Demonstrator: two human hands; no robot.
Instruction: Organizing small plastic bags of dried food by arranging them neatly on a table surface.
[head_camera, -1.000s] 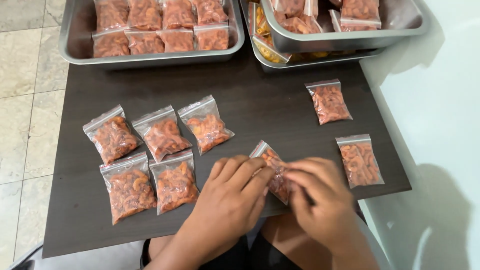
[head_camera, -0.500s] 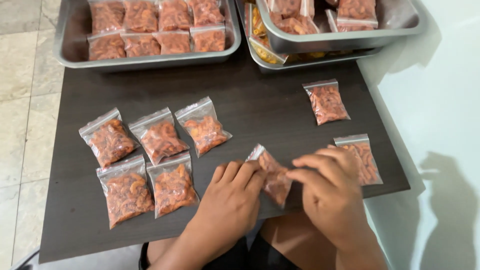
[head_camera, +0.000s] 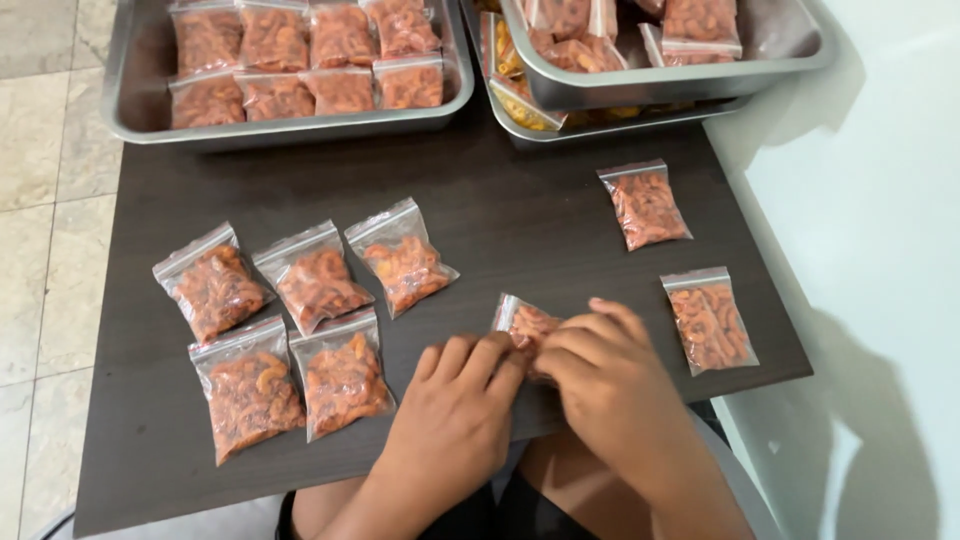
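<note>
Orange snack bag (head_camera: 522, 322) on table, under both hands' fingertips

Five sealed clear plastic bags of orange snacks (head_camera: 300, 325) lie on the dark wooden bench (head_camera: 520, 210); steel trays (head_camera: 140, 105) behind hold seemingly similar bags.

Looks like a small home-run snack packing setup, not a factory. Both hands work at a low dark brown wood-grain table (head_camera: 560, 215) pushed against a plain white wall (head_camera: 880, 200) off to the right hand's side. Beyond the fingers sit shallow stainless steel trays (head_camera: 135, 95) stacked with small clear zip bags of orange-red fried snacks (head_camera: 310, 285), more of them left of the left hand. Beige floor tiles (head_camera: 45, 200) show further left, like a house floor.
</note>
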